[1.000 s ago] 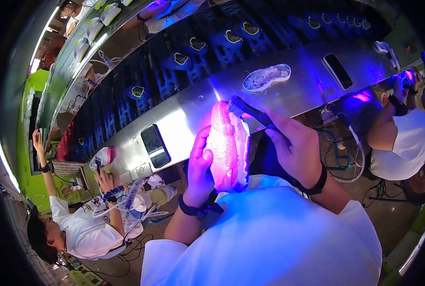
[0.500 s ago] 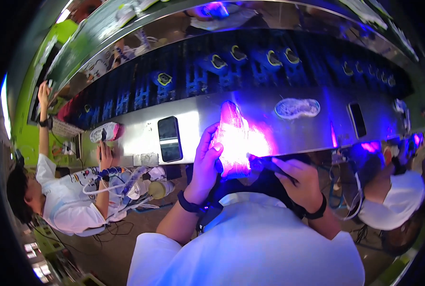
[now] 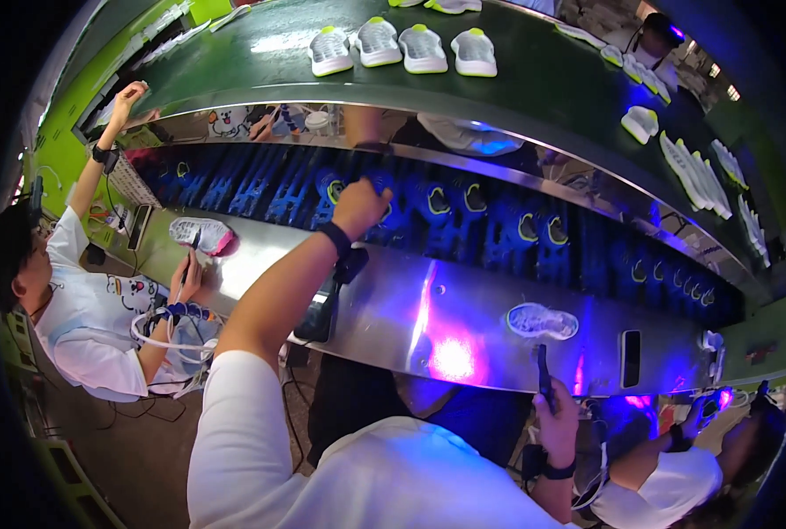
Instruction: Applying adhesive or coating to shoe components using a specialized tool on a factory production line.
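My left hand [image 3: 364, 209] reaches forward over a dark, blue-lit rack [image 3: 278, 189], its fingers curled beside a shoe with a yellow-green collar [image 3: 385, 214]. The hand partly covers that shoe, and whatever the fingers hold is hidden. Another dark shoe [image 3: 336, 190] with the same collar stands just left of it. Near the front edge of the metal ledge [image 3: 379, 309], my right hand [image 3: 557, 425] grips a slim black brush-like tool [image 3: 544, 370], pointing up. Just beyond its tip a white shoe sole [image 3: 543, 322] lies on the ledge.
More collared shoes [image 3: 474, 197] line the rack. White soles [image 3: 424, 48] rest on a green upper belt [image 3: 260, 53]. One phone [image 3: 313, 322] lies below my left forearm, another [image 3: 631, 359] at right. Co-workers sit at left [image 3: 102, 326] and right [image 3: 666, 467]. Pink light strikes the ledge.
My left hand has moved forward to the rack from the brightly lit, shoe-shaped piece it held before me. My right hand has drawn back to the right with the tool. The view has shifted.
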{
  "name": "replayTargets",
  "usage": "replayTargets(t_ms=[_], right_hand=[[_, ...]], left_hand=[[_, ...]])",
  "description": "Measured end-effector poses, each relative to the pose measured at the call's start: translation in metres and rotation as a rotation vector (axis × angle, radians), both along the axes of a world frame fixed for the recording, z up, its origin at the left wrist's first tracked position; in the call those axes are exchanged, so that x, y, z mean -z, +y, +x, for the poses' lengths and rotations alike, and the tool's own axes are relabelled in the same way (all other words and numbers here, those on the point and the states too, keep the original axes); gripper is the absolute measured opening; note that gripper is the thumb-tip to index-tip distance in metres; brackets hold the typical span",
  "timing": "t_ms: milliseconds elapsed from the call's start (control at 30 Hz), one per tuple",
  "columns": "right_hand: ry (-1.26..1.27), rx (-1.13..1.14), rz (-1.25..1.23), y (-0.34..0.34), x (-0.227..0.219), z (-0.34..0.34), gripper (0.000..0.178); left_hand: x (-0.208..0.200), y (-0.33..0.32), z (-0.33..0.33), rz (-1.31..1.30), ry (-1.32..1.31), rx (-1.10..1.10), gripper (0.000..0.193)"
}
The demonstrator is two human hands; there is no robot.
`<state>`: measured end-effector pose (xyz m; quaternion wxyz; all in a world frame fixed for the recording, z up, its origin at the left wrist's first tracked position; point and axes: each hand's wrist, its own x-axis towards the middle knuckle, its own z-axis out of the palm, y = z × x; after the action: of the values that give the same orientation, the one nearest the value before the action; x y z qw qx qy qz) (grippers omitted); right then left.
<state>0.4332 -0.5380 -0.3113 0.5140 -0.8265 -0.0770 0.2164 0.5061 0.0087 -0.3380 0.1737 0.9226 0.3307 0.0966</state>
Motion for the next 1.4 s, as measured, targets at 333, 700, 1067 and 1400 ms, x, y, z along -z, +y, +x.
replayTargets(t_ms=[333,700,1067,1400], right_hand=[[-0.004,0.098,0.023,-0.011,0.018,0.001,0.038],[-0.006,0.181,0.093,-0.019,0.020,0.001,0.038],[-0.002,0.195,0.016,-0.045,0.010,-0.027,0.033],[-0.142,0.040,0.084,-0.010,0.019,-0.002,0.039]], left_hand=[[0.039,0.044,0.050,0.351,0.093,-0.114,0.037],[0.037,-0.118,0.137,0.451,-0.129,0.532,0.076],[-0.003,-0.120,0.071,0.157,-0.135,0.668,0.084],[-0.037,-0.203,-0.135,0.170,0.057,1.005,0.070]])
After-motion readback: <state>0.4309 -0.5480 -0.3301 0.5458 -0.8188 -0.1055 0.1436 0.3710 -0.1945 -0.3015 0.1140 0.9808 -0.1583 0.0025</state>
